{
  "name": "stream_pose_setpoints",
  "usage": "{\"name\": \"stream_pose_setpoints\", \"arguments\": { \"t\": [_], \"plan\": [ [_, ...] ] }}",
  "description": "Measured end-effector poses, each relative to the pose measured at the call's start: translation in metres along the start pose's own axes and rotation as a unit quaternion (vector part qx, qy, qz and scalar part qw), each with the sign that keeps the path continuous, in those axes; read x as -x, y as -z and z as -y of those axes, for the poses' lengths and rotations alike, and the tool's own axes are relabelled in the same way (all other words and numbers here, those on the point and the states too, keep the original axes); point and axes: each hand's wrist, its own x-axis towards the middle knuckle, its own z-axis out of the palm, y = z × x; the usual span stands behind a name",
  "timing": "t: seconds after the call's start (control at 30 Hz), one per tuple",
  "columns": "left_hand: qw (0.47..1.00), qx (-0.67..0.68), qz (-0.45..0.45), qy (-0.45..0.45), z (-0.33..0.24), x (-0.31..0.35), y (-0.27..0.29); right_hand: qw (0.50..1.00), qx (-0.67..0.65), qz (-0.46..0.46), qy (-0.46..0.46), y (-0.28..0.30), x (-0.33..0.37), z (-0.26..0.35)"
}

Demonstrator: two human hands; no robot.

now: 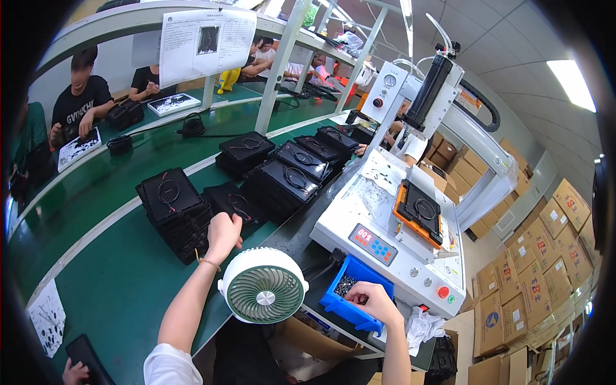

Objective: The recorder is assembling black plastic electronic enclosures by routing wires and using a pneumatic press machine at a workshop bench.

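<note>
Right hand sits, fingers narrowed, in the blue bin of small parts, near right; left hand curls by black cases; I can't tell if either holds anything; best pinch few, clearing the rim.

Wearer's hands (two), one bin, one fan

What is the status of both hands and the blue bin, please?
Right hand in the bin, at small parts. Left hand beside black cases. Both grips unclear. Fan between the hands.
</note>
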Motion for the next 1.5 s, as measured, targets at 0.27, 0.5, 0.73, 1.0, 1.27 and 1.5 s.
{"name": "stream_pose_setpoints", "arguments": {
  "t": [0.27,0.5,0.73,1.0,1.27,1.5],
  "plan": [
    [0.895,0.438,-0.081,-0.018,0.003,-0.016,-0.005,0.999,0.027,-0.036,0.014,-0.007,-0.009,0.008],
    [0.805,0.587,-0.070,-0.048,-0.042,0.014,0.030,0.976,-0.113,-0.186,0.004,-0.007,0.000,-0.010],
    [0.729,0.669,0.066,-0.125,-0.084,0.058,0.057,0.936,-0.208,-0.245,0.143,0.011,0.002,0.050],
    [0.764,0.625,0.117,-0.109,-0.108,0.087,0.062,0.893,-0.280,-0.223,0.273,0.010,-0.013,0.118],
    [0.783,0.564,0.162,-0.204,-0.114,0.123,0.060,0.915,-0.192,-0.250,0.251,0.003,-0.010,0.137],
    [0.798,0.517,0.187,-0.247,-0.108,0.135,0.047,0.902,0.102,-0.240,0.345,0.001,-0.018,0.148]
  ]
}}
